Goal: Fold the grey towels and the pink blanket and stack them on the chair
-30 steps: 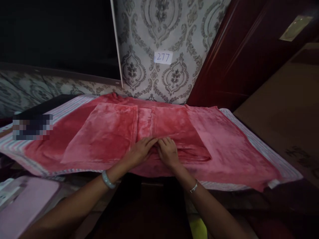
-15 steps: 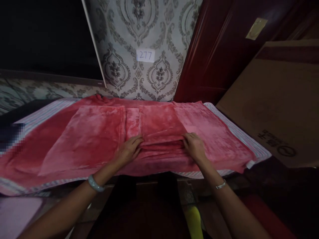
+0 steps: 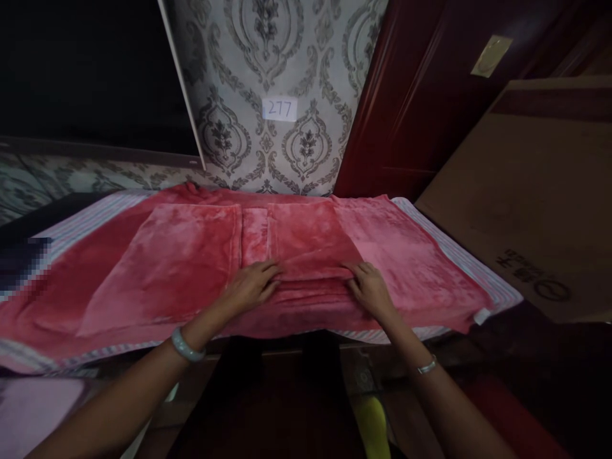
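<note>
A plush blanket [image 3: 306, 239] in mottled red and pink lies spread over the surface in front of me, with panels folded in from both sides. My left hand [image 3: 253, 284] pinches the left end of a gathered fold near the blanket's front edge. At the fold's right end, my right hand [image 3: 368, 287] grips with the thumb beneath and the index finger stretched along the top. Between the hands the layers are stacked in several creases. Fingertips on both sides are partly hidden in the cloth.
A striped cloth [image 3: 452, 258] shows beneath the blanket. Behind stand a dark television screen [image 3: 95, 76] at left and patterned wallpaper [image 3: 306, 57] with a paper label "277" [image 3: 280, 109]. A large cardboard box [image 3: 540, 191] is at right, before a dark red door [image 3: 406, 95].
Both hands have moved slightly towards me and a little closer together, and the gathered fold lies lower and flatter. My right index finger now reaches farther along the fold.
</note>
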